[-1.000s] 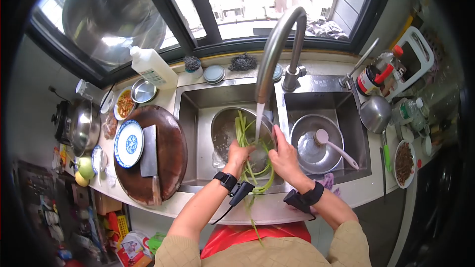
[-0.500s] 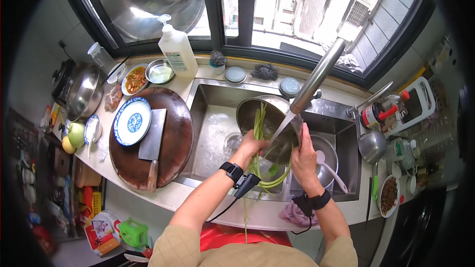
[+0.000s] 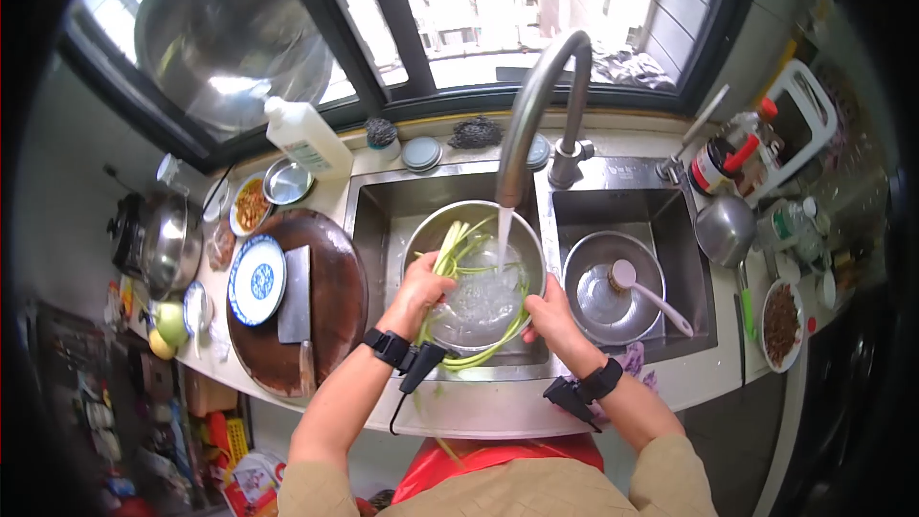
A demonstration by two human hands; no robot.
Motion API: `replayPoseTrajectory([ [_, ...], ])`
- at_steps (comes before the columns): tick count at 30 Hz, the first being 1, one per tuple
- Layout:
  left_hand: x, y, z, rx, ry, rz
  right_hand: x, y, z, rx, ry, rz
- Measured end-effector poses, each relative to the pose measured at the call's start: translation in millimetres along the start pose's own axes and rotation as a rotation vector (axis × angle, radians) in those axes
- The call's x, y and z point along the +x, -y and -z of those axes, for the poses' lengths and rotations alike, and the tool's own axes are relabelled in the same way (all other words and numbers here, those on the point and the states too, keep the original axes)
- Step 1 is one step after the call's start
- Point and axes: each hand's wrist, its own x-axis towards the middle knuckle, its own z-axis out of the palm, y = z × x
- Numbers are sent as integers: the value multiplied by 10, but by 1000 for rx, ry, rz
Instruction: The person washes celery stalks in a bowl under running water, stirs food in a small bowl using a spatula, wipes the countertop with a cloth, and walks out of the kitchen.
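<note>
Under the curved faucet [image 3: 522,148], a metal basin [image 3: 421,241] sits in the left half of the sink, with water [image 3: 504,235] pouring into it. My left hand [image 3: 423,289] is closed around a bunch of long green stems [image 3: 456,241] at the basin's left side. Some stems lie in the water, and others loop over the near rim. My right hand [image 3: 558,319] grips the basin's right rim, its thumb at the edge and its other fingers partly hidden. Stem ends lie close to those fingers.
In the right sink [image 3: 704,316], a metal pot [image 3: 580,293] holds a long-handled brush [image 3: 665,309]. Left of the sink, a round chopping board [image 3: 330,345] carries a cleaver [image 3: 296,302] and a blue-rimmed plate [image 3: 242,276]. A bowl of brown food [image 3: 782,325] stands far right.
The basin has gone from tilted to level, with water now collecting in it. My right hand has moved from its raised side to the right rim. The camera view has shifted.
</note>
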Motion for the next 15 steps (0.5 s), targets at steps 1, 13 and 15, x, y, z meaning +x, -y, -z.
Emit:
replayPoseTrajectory([
  [1, 22, -69, 57, 157, -14, -65, -16, -9, 3, 28, 46, 25],
  [13, -171, -41, -306, 1624, 185, -509, -37, -28, -124, 241, -21, -3],
  [15, -212, 2, -362, 1604, 214, -493, -18, -45, -96, 245, -27, -9],
])
